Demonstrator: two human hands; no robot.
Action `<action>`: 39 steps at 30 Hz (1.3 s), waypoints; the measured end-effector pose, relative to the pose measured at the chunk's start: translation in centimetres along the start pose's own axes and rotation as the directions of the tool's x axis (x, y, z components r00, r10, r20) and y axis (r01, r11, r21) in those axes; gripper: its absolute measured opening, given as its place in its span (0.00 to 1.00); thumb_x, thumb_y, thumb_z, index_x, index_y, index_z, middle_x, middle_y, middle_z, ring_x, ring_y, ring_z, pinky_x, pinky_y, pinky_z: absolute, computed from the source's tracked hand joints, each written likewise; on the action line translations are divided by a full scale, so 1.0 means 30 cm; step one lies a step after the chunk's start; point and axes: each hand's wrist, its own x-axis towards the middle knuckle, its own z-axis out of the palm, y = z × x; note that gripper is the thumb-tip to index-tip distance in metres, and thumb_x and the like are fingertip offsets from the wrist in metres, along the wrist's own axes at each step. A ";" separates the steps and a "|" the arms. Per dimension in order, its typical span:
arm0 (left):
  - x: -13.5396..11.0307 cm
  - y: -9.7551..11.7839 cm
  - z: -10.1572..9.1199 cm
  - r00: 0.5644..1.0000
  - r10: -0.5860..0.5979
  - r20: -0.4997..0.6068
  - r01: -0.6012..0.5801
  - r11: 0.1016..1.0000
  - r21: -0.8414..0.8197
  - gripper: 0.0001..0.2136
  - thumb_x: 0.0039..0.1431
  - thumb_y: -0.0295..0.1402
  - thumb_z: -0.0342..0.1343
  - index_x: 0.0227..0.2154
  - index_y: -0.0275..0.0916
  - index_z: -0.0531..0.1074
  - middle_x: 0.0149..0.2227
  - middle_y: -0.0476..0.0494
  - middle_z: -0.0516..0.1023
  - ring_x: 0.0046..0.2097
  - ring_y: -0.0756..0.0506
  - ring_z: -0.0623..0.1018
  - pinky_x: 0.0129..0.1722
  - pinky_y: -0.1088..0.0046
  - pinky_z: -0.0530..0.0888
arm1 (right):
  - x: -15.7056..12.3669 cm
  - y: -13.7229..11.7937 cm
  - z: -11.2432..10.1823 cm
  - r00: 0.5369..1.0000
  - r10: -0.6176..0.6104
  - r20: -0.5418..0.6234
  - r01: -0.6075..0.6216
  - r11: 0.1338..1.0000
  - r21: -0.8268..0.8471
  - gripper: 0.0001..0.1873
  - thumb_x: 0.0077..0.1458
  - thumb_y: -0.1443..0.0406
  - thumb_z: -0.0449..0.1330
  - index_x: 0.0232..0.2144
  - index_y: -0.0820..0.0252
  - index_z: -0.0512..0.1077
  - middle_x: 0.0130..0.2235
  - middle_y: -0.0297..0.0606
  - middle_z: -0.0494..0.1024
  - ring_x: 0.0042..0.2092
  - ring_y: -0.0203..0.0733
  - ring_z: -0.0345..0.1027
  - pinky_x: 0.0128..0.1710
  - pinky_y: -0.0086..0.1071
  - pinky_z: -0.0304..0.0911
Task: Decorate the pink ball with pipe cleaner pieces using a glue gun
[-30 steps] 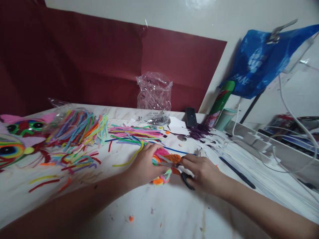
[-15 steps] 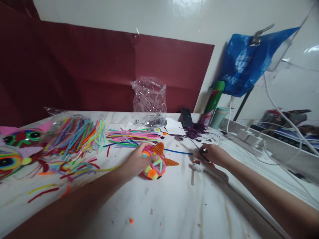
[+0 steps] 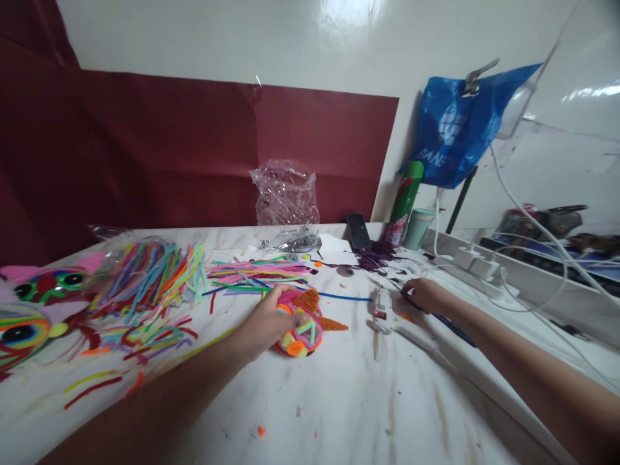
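Note:
My left hand [image 3: 271, 320] is closed around the edge of a round, colourful pipe-cleaner craft [image 3: 301, 339] on the table, with the thumb across its face. Two orange pointed pieces [image 3: 334, 324] stick out from the craft's right side. On the right, my right hand [image 3: 423, 295] has its fingers through the dark handles of a pair of scissors [image 3: 408, 296], whose blades point away to the left. Between the hands lies a white glue gun [image 3: 382, 313]. A blue pipe cleaner [image 3: 343, 298] runs from behind the craft towards it.
Many coloured pipe cleaners [image 3: 150, 274] are heaped at the left, beside two finished-looking faces [image 3: 53, 281]. A clear plastic bag [image 3: 285, 194], a phone [image 3: 358, 231], purple strands [image 3: 378, 255] and a pale green cup [image 3: 419, 227] stand at the back. White cables and a power strip [image 3: 477, 265] line the right.
My right hand has moved right, away from the glue gun, with the scissors in it. The glue gun shows more fully. My left hand stays on the craft. The view has shifted slightly.

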 end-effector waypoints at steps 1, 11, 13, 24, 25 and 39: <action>-0.005 -0.003 0.007 1.000 0.018 -0.017 -0.017 0.999 0.047 0.23 0.45 0.34 0.62 0.46 0.42 0.64 0.39 0.44 0.77 0.37 0.44 0.78 0.37 0.67 0.73 | -0.002 0.012 0.001 0.999 0.004 0.039 -0.005 1.000 0.025 0.06 0.44 0.64 0.65 0.25 0.63 0.78 0.17 0.38 0.75 0.18 0.41 0.69 0.20 0.29 0.58; -0.037 -0.012 0.055 0.959 0.257 -0.115 -0.180 0.873 0.453 0.23 0.43 0.32 0.61 0.46 0.42 0.67 0.48 0.39 0.74 0.50 0.38 0.73 0.48 0.59 0.70 | -0.067 0.040 0.007 0.999 -0.043 0.000 0.043 0.988 0.148 0.04 0.43 0.69 0.63 0.21 0.57 0.72 0.16 0.35 0.70 0.18 0.41 0.65 0.19 0.33 0.58; -0.033 -0.005 0.047 0.971 0.213 -0.103 -0.153 0.897 0.414 0.21 0.45 0.32 0.60 0.45 0.41 0.66 0.44 0.41 0.76 0.47 0.39 0.75 0.46 0.60 0.72 | -0.084 0.021 -0.022 0.998 -0.051 -0.043 0.058 0.982 0.181 0.05 0.44 0.69 0.63 0.20 0.57 0.72 0.16 0.35 0.70 0.17 0.41 0.64 0.19 0.35 0.59; -0.036 -0.042 0.053 0.937 0.262 -0.230 -0.178 0.927 0.330 0.23 0.43 0.32 0.63 0.45 0.42 0.66 0.44 0.42 0.76 0.48 0.40 0.75 0.47 0.62 0.71 | -0.457 -0.570 -0.068 0.656 -0.601 -0.457 0.751 0.577 0.320 0.17 0.56 0.73 0.49 0.46 0.58 0.69 0.41 0.46 0.73 0.42 0.44 0.68 0.40 0.37 0.69; -0.039 -0.046 0.056 0.928 0.278 -0.247 -0.182 0.919 0.349 0.23 0.42 0.31 0.63 0.45 0.41 0.66 0.46 0.41 0.74 0.50 0.40 0.74 0.49 0.61 0.70 | -0.469 -0.608 -0.047 0.632 -0.606 -0.483 0.771 0.553 0.314 0.18 0.56 0.74 0.49 0.47 0.58 0.68 0.41 0.46 0.72 0.42 0.44 0.67 0.39 0.37 0.69; -0.071 -0.070 0.046 0.951 0.258 -0.171 -0.178 0.907 0.381 0.33 0.42 0.29 0.62 0.54 0.41 0.59 0.56 0.38 0.66 0.58 0.38 0.66 0.55 0.59 0.64 | -0.452 -0.646 0.055 0.589 -0.561 -0.582 0.791 0.548 0.273 0.17 0.60 0.71 0.50 0.51 0.60 0.65 0.38 0.46 0.71 0.38 0.45 0.66 0.33 0.37 0.68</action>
